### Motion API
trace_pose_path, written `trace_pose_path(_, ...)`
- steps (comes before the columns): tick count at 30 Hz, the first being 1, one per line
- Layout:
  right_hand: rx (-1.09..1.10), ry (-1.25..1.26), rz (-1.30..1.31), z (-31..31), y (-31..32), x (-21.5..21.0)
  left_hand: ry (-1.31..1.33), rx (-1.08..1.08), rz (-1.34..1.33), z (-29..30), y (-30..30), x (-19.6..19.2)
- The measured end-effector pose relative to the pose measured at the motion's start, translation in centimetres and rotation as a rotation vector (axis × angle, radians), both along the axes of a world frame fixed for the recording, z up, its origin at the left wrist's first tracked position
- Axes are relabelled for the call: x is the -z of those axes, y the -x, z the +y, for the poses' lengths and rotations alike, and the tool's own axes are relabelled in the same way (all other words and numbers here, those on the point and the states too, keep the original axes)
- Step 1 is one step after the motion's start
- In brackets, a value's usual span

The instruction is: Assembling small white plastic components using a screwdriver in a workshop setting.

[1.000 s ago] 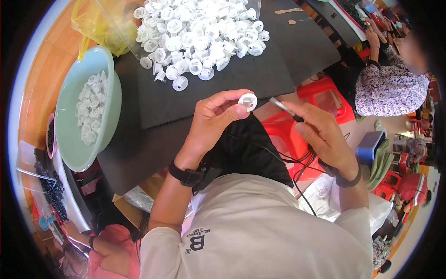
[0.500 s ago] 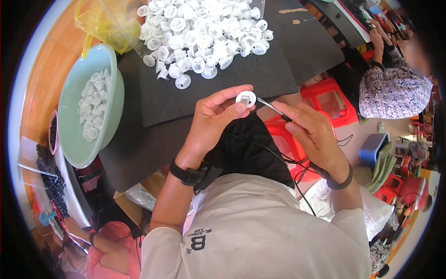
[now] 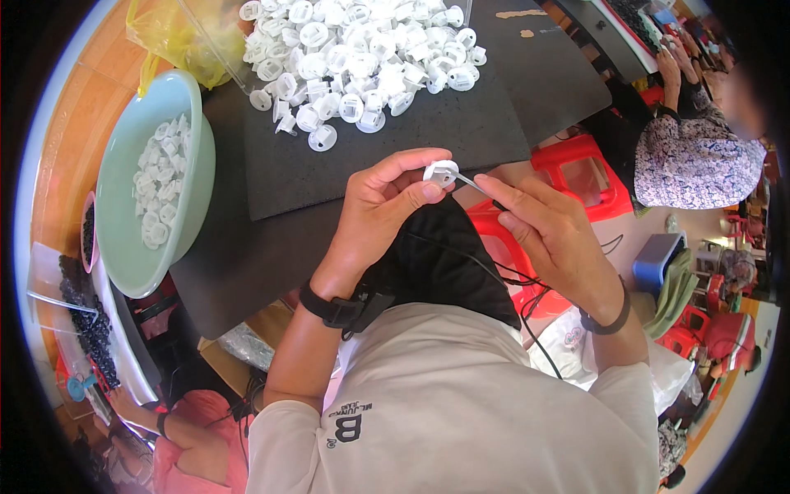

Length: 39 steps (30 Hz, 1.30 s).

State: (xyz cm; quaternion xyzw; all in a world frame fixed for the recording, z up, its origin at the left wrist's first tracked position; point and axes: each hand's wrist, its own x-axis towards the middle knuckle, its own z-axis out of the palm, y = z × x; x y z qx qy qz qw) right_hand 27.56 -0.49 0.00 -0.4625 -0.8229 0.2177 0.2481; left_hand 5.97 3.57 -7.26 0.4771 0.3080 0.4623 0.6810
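Note:
Between the thumb and fingers of my left hand (image 3: 387,198) is a round white plastic part (image 3: 440,171), its face tilted toward the right. My right hand (image 3: 551,230) grips a thin metal screwdriver (image 3: 470,182) with a dark handle mostly hidden by the fingers. The blade's tip meets the face of the white part. Beyond my hands, a big heap of similar white plastic parts (image 3: 354,62) lies on a black mat (image 3: 288,185).
At the left stands a light green basin (image 3: 123,255) with small white pieces in it. Behind it is a yellow plastic bag (image 3: 177,41). Red stools (image 3: 588,177) are at the right, near a seated person in a patterned top (image 3: 699,160). Another person in pink (image 3: 197,436) sits at lower left.
The screwdriver tip has moved left, from just beside the white part onto its face. My right hand has shifted slightly left, and the part has tilted a little.

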Motion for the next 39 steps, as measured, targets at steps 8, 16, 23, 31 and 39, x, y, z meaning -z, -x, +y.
trace_pose_path(8,0.001,0.007,-0.037,-0.2,0.2,-0.4,-0.027,-0.026,-0.005,-0.1,-0.2,0.3)
trace_pose_path(16,0.041,-0.010,-0.113,-0.5,0.7,-0.7,-0.069,-0.055,0.009,-0.2,-0.3,0.4)
trace_pose_path(23,0.042,-0.007,-0.154,-0.6,0.9,-0.9,-0.093,-0.028,0.088,-0.2,-0.2,0.3)
trace_pose_path(31,-0.052,0.000,-0.057,0.5,0.0,-0.8,-0.012,0.041,0.103,-0.1,0.0,-0.3)
trace_pose_path(39,0.043,-0.012,-0.071,-0.7,-0.4,-1.6,-0.015,-0.030,0.020,-0.3,-0.3,-0.4)
